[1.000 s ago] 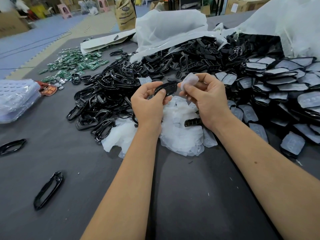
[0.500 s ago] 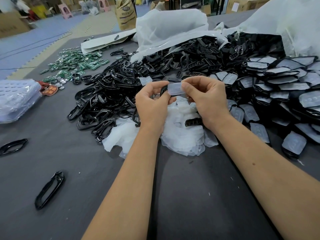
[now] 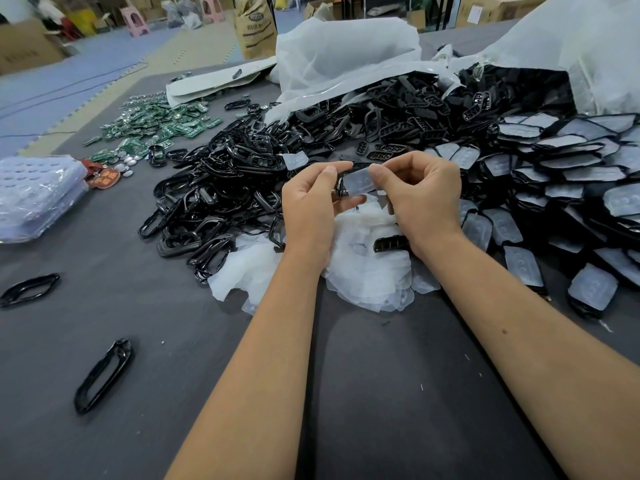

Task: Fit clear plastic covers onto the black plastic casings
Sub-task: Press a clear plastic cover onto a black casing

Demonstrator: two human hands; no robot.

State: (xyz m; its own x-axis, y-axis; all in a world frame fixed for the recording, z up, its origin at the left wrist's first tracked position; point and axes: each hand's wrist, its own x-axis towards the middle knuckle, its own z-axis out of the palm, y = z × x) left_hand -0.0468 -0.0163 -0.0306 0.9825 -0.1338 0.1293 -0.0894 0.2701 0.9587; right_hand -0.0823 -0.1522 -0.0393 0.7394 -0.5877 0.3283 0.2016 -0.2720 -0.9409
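Together, both hands (image 3: 313, 206) (image 3: 424, 194) pinch clear cover (image 3: 360, 181) above the heap (image 3: 363, 271).

Bare table (image 3: 398, 393) near; casing heap (image 3: 242, 188) beyond.

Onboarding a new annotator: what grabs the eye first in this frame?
Mid-frame, the left hand and right hand pinch a translucent clear plastic cover against a small black plastic casing. Behind them spreads a large heap of glossy black plastic frames, with a stack of covered black casings to the right. Far left, a scatter of green circuit boards.
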